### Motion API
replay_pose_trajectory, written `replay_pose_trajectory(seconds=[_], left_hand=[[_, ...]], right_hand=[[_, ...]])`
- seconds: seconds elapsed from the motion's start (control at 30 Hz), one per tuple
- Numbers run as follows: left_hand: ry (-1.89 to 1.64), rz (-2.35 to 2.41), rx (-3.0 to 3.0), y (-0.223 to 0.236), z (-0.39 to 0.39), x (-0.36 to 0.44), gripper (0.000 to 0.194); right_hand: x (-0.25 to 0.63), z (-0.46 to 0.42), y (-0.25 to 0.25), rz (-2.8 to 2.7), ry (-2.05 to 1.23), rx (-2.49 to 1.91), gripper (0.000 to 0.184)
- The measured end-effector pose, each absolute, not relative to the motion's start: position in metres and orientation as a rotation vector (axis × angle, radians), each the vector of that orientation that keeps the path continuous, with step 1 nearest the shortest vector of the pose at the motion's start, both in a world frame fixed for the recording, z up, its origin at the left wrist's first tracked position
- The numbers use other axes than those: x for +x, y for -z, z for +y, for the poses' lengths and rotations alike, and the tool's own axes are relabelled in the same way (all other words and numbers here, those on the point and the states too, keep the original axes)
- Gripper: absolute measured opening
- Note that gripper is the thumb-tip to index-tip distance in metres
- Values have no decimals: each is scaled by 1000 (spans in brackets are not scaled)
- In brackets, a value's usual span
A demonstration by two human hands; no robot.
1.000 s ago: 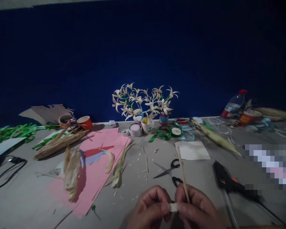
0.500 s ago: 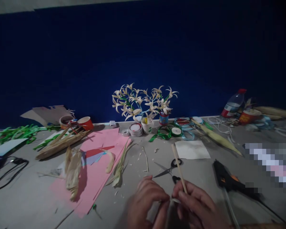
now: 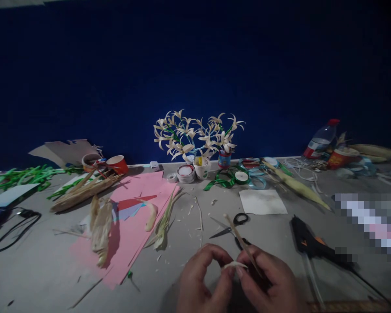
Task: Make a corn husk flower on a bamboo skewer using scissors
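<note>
At the bottom centre, my left hand (image 3: 204,278) pinches one end of a small pale strip (image 3: 233,264) that looks like corn husk. My right hand (image 3: 269,278) has its thumb and fingertips closed on the strip's other end. It also keeps a thin wooden stick (image 3: 243,243) against its fingers, tilted up and to the left. Just beyond the hands lie scissors (image 3: 230,229) with black handles, partly behind the stick. Further back, pale husk-like flowers (image 3: 185,134) stand in a white cup (image 3: 202,171).
A black glue gun (image 3: 309,241) with a cord lies to the right. White paper (image 3: 263,201) and green ribbon (image 3: 221,179) are beyond the scissors. Pink paper sheets (image 3: 140,243) and dried husks (image 3: 99,232) occupy the left. A bottle (image 3: 322,139) stands at the back right.
My two hands have come together on the pale strip, which is now stretched between the fingertips. The wooden stick has dropped lower and leans further left.
</note>
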State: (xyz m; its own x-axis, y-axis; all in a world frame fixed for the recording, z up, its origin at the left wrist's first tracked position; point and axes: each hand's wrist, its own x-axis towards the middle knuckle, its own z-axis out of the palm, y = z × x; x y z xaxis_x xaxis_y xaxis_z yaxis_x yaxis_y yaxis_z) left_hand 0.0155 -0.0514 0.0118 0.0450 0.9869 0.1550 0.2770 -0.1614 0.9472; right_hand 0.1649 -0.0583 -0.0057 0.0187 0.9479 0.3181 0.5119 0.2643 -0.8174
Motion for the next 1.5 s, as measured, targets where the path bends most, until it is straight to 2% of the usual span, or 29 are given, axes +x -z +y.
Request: replay_pose_trajectory(seconds=[0.17, 0.43, 0.63, 0.77, 0.93, 1.1, 1.2, 1.27, 1.5], left_hand=[[-1029, 1260, 1507, -11, -48, 16, 6], [-1233, 1416, 1539, -10, -41, -4, 10], [-1043, 1226, 1599, -15, -44, 5, 8], [-1196, 1188, 1819, -14, -43, 14, 18], [-1305, 1291, 1886, -5, -37, -2, 14], [-1113, 1229, 1637, -3, -42, -8, 14], [-1151, 1264, 1569, -1, -50, 0, 7], [-1217, 1303, 1602, 0, -53, 4, 4], [-1284, 1205, 1995, -2, -45, 10, 14]], right_hand=[[170, -56, 5, -1798, -447, -1354, 15], [179, -55, -17, -1796, -406, -1342, 20], [181, -50, -13, -1949, -475, -1300, 16], [179, -50, -8, -2004, -445, -1330, 19], [179, -55, -14, -1869, -383, -1316, 21], [181, -53, -16, -1834, -506, -1343, 18], [181, -51, -13, -1834, -535, -1310, 17], [180, -51, -11, -1808, -537, -1305, 18], [175, -52, -3, -1751, -679, -1345, 20]])
